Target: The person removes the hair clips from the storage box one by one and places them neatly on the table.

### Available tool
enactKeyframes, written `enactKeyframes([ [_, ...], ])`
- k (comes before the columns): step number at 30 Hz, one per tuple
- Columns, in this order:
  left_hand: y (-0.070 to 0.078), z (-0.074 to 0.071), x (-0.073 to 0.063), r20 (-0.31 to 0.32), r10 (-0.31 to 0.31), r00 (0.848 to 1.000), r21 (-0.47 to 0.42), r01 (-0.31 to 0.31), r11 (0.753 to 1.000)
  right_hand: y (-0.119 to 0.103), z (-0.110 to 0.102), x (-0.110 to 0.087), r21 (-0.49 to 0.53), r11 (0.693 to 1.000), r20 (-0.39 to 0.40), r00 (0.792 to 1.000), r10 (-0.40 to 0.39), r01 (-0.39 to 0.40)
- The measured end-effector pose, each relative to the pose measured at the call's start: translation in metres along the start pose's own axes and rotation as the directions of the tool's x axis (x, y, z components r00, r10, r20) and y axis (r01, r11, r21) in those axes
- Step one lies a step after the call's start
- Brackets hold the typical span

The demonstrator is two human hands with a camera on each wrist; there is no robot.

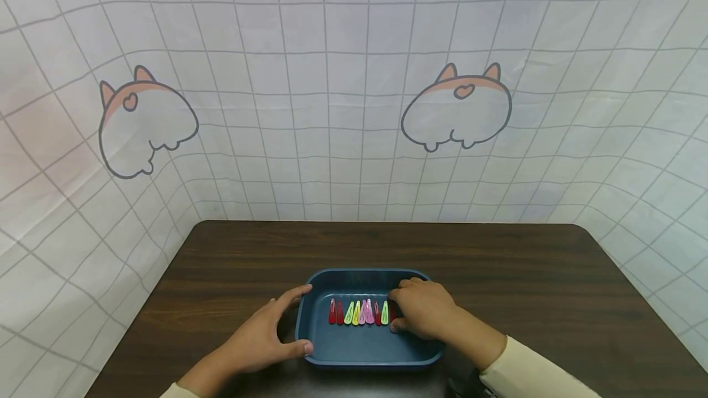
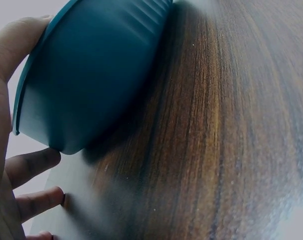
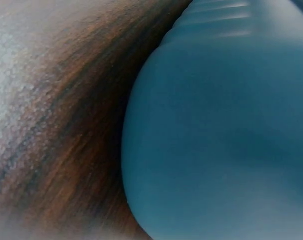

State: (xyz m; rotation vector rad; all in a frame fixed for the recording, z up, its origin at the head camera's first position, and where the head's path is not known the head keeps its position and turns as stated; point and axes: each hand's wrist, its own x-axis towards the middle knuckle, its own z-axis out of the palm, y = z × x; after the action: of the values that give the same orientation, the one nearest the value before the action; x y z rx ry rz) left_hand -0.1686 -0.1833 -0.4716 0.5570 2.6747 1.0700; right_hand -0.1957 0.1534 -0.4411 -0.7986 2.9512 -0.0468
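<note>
A blue plastic tray [image 1: 376,352] sits on the table with several snap hair clips in a row across its floor: red [image 1: 332,312], lime green [image 1: 349,313], yellow [image 1: 356,313] and pink [image 1: 369,312]. My right hand [image 1: 423,309] reaches in over the right wall and pinches a dark red hair clip [image 1: 393,311] at the row's right end, thumb near one end, fingertips near the other. The hand covers part of that clip. My left hand [image 1: 260,333] is spread at the tray's left end, thumb and index finger touching the rim. The right wrist view shows only tray wall [image 3: 216,125] and table.
The dark wood-grain table [image 1: 249,257] extends around the tray. A white gridded cloth [image 1: 343,140] with cartoon drawings hangs behind and at both sides. Something black [image 1: 470,386] shows beside the right sleeve [image 1: 525,370] at the front edge.
</note>
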Motion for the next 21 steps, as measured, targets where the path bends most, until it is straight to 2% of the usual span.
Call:
enactKeyframes([
  [15, -0.0017, 0.0003, 0.0002, -0.003, 0.033, 0.999, 0.0, -0.033, 0.999, -0.0029, 0.0, 0.0013, 0.024, 0.999, -0.006, 1.0, 0.028, -0.028],
  [21, -0.0025, 0.0004, -0.0001, 0.006, 0.016, 1.0, 0.0, -0.016, 1.0, -0.0028, -0.0032, 0.0004, 0.117, 0.992, -0.011, 0.999, 0.045, -0.044],
])
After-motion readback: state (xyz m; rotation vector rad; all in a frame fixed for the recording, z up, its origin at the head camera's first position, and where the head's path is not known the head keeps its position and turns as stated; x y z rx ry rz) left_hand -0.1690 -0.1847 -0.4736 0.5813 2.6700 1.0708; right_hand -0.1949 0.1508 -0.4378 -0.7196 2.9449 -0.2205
